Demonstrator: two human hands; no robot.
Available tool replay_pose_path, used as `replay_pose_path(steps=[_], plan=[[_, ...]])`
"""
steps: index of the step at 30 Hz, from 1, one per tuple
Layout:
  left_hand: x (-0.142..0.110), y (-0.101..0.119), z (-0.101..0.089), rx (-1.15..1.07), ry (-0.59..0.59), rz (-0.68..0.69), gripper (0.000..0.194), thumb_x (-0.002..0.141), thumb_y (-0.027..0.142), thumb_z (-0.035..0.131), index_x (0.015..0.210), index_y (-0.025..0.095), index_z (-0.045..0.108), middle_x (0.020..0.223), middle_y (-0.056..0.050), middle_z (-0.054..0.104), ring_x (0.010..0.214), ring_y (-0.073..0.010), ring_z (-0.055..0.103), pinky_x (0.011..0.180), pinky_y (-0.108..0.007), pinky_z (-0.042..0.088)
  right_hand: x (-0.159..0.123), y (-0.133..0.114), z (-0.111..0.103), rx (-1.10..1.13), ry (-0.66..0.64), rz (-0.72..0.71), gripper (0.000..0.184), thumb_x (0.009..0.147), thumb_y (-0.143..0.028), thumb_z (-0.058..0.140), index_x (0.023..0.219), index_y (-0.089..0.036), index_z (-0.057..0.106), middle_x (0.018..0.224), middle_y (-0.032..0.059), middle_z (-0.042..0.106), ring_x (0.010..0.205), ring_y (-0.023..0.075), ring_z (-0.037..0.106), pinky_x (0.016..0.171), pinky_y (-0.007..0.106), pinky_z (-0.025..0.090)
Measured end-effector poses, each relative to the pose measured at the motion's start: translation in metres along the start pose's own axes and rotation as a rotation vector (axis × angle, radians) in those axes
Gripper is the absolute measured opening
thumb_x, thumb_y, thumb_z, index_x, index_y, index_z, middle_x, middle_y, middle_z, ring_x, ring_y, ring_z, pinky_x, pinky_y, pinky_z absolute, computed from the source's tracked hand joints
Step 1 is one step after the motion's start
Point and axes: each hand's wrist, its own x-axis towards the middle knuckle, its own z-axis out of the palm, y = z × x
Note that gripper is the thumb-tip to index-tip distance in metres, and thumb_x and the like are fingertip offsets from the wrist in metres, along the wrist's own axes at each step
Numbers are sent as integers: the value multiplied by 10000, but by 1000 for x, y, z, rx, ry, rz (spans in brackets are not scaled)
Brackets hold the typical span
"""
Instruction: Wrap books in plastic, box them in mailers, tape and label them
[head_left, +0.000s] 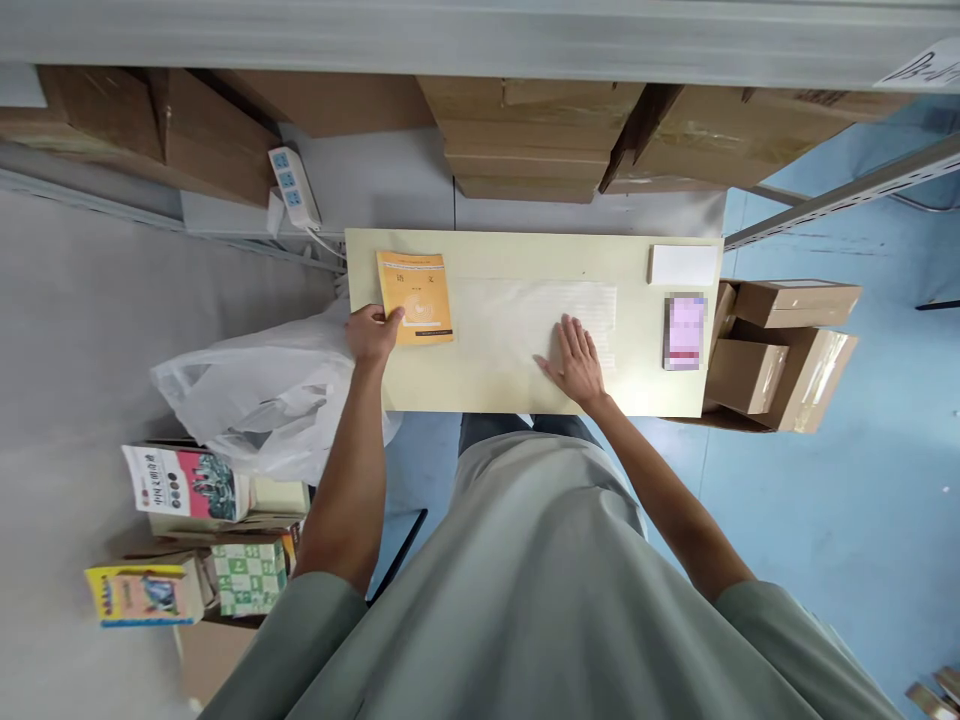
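An orange booklet (415, 290) with Chinese characters on its cover lies at the left of the cream tabletop (525, 394). My left hand (373, 333) grips its left edge, thumb on top of the cover and the other fingers curled at the side. To the right, a translucent plastic sheet (510, 310) is spread flat, with a finely lined part at its right end. Resting on that sheet is my right hand (577, 362), palm down, its fingers stretched out and the thumb apart. What lies under the palm is hidden.
A white box (682, 265) and a phone-like pink-screened item (684, 332) occupy the table's right end. Cardboard boxes (784, 350) stand beyond it. At left are a white plastic bag (262, 385), stacked books (187, 484) and a power strip (295, 188). Shelf cartons (532, 140) line the back.
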Motion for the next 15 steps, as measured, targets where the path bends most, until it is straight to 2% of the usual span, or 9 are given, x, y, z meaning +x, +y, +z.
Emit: replay_pose_path(steps=[2, 4, 6, 8, 10, 12, 15], plan=[[-14, 11, -11, -58, 55, 95, 282, 893, 363, 790, 747, 237, 585, 740, -19, 663, 832, -246, 715, 886, -337, 571, 1, -12, -5, 76, 0, 16, 871, 1141, -641, 483, 1783, -70, 337, 1869, 224, 269, 1772, 381, 199, 1423, 634, 253], [-32, 25, -21, -125, 64, 178, 267, 916, 418, 784, 815, 230, 625, 740, 1, 653, 755, -209, 670, 811, -306, 553, 4, -28, -11, 195, -2, 28, 863, 1131, -653, 507, 1771, -88, 379, 1840, 214, 358, 1748, 380, 287, 1404, 608, 329], [-52, 41, -26, -229, 30, 244, 315, 929, 481, 790, 834, 229, 626, 696, 21, 599, 687, -177, 606, 702, -272, 513, 8, -45, -17, 365, -5, 63, 841, 1111, -685, 539, 1751, -149, 438, 1770, 191, 499, 1674, 371, 449, 1350, 589, 443], [-74, 60, -23, -384, -36, 286, 381, 934, 535, 795, 814, 230, 600, 674, 30, 539, 647, -152, 543, 618, -251, 458, 12, -58, -25, 583, 1, 128, 830, 1083, -728, 570, 1722, -205, 485, 1674, 170, 621, 1546, 360, 612, 1248, 569, 566], [-97, 79, -11, -538, -135, 299, 415, 938, 574, 791, 812, 231, 592, 699, 25, 529, 647, -141, 519, 596, -247, 437, 15, -65, -32, 795, 33, 191, 821, 1050, -766, 608, 1667, -227, 546, 1554, 156, 722, 1415, 344, 717, 1147, 537, 644], [-117, 94, 7, -633, -261, 289, 430, 946, 613, 777, 833, 235, 607, 746, 11, 563, 674, -144, 535, 611, -254, 454, 16, -64, -40, 932, 87, 229, 756, 1022, -782, 641, 1537, -229, 651, 1393, 133, 805, 1285, 321, 783, 1087, 503, 674], [-139, 104, 42, -668, -406, 263, 465, 935, 671, 771, 839, 240, 622, 793, -8, 615, 717, -160, 575, 635, -269, 490, 8, -47, -49, 960, 176, 286, 585, 1006, -763, 660, 1254, -239, 743, 1166, 90, 853, 1076, 280, 825, 1009, 472, 693]])
